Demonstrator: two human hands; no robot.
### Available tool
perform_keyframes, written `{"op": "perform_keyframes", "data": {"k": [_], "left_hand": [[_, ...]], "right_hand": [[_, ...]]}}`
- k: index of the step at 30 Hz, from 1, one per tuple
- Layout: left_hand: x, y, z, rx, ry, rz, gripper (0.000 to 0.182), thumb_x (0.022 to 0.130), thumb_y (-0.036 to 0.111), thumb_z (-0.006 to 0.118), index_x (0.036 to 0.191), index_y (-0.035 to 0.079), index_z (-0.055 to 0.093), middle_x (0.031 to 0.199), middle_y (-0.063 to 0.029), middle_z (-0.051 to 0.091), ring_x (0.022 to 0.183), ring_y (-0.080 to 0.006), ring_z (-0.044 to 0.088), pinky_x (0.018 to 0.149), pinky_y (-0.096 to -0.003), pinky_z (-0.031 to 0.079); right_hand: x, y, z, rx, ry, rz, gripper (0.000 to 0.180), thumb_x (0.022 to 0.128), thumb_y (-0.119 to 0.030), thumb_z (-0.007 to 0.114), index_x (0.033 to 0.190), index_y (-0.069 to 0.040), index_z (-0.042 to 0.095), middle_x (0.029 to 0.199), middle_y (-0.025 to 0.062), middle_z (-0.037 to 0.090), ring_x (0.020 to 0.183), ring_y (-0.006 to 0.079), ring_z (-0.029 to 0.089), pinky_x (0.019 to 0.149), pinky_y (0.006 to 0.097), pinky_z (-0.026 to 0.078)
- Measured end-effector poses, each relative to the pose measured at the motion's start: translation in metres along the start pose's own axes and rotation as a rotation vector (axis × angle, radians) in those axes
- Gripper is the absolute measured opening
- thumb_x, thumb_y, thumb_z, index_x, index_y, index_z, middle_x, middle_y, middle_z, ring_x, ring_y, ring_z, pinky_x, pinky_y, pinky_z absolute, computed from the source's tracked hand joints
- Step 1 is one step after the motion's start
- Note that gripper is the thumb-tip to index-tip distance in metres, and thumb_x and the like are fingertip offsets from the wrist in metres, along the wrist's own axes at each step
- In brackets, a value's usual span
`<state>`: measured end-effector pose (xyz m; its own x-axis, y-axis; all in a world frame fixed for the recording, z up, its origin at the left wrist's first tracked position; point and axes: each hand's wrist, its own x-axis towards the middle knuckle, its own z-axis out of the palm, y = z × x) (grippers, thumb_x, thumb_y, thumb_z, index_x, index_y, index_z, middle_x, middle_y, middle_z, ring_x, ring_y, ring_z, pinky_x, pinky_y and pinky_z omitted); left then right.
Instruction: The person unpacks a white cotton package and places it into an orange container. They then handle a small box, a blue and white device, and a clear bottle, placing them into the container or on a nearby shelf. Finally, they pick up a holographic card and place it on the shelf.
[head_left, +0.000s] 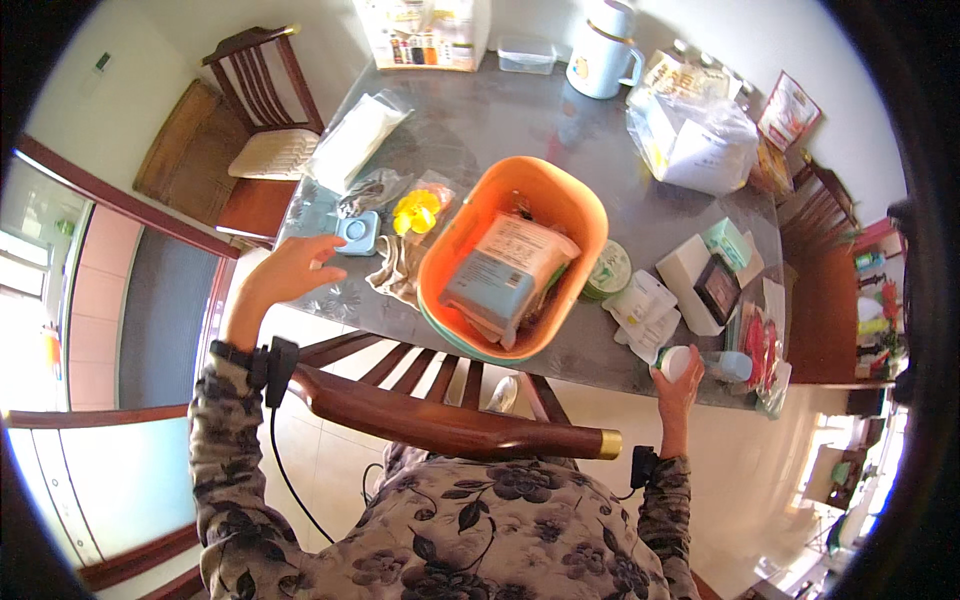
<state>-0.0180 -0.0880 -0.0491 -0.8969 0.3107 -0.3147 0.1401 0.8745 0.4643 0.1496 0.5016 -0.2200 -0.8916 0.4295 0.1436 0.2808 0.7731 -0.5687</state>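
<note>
My left hand (294, 270) is held over the table's left edge, fingers apart and nothing in it. Its index fingertip comes up to the side of a light blue square plastic case (358, 233); whether they touch, I cannot tell. At the near right edge my right hand (681, 386) grips a small jar with a white lid (676, 363). Between my hands stands an orange plastic bin (589, 225), teal on the outside near its base. A blue-and-white printed soft pack (502, 274) lies in the bin on top of darker items that are partly hidden.
A wooden chair back (450, 420) stands between me and the dark table (480, 112). Around the bin are a yellow flower-shaped item (417, 211), crumpled striped cloth (397, 266), a round green tub (609, 271), white pouches (643, 309) and a blue-capped bottle (733, 366). A thermal jug (602, 56) stands behind.
</note>
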Motion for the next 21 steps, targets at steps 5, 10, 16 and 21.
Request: {"op": "perform_keyframes", "data": {"k": [5,10,16,21], "left_hand": [[0.03,-0.041,-0.001,0.034,-0.07,0.041,0.052,0.076,0.028,0.073,0.121,0.006,0.057,0.098,-0.0176,0.066,0.09,-0.0276,0.064,0.078,-0.0358,0.05],[0.058,-0.057,0.008,0.165,-0.101,0.148,0.045,0.075,0.029,0.071,0.114,0.01,0.06,0.101,-0.0155,0.066,0.093,-0.034,0.063,0.08,-0.0415,0.049],[0.094,-0.074,-0.001,0.128,0.012,0.166,0.032,0.074,0.03,0.069,0.1,0.011,0.066,0.096,-0.014,0.067,0.089,-0.0339,0.063,0.079,-0.0439,0.049],[0.106,-0.117,-0.011,0.367,-0.106,0.039,0.032,0.074,0.034,0.071,0.097,0.013,0.067,0.098,-0.0124,0.067,0.095,-0.0326,0.062,0.081,-0.0429,0.049]], "right_hand": [[0.001,-0.018,-0.039,-0.169,-0.041,-0.011,0.079,0.074,-0.023,0.074,0.139,-0.005,0.033,0.138,0.0196,0.04,0.126,0.0375,0.037,0.102,0.0469,0.033],[-0.021,-0.092,-0.082,0.09,-0.082,0.133,0.038,0.087,-0.017,0.062,0.121,-0.002,0.053,0.116,0.0148,0.058,0.106,0.0256,0.056,0.089,0.0371,0.045],[-0.076,-0.211,-0.083,0.246,-0.163,0.046,0.02,0.089,-0.013,0.058,0.103,0.0,0.063,0.097,0.0116,0.065,0.091,0.0191,0.062,0.083,0.0331,0.048],[-0.103,-0.26,-0.055,0.257,-0.217,0.117,0.018,0.088,-0.012,0.059,0.1,0.001,0.063,0.095,0.0126,0.066,0.089,0.0216,0.063,0.08,0.0352,0.049]]}}
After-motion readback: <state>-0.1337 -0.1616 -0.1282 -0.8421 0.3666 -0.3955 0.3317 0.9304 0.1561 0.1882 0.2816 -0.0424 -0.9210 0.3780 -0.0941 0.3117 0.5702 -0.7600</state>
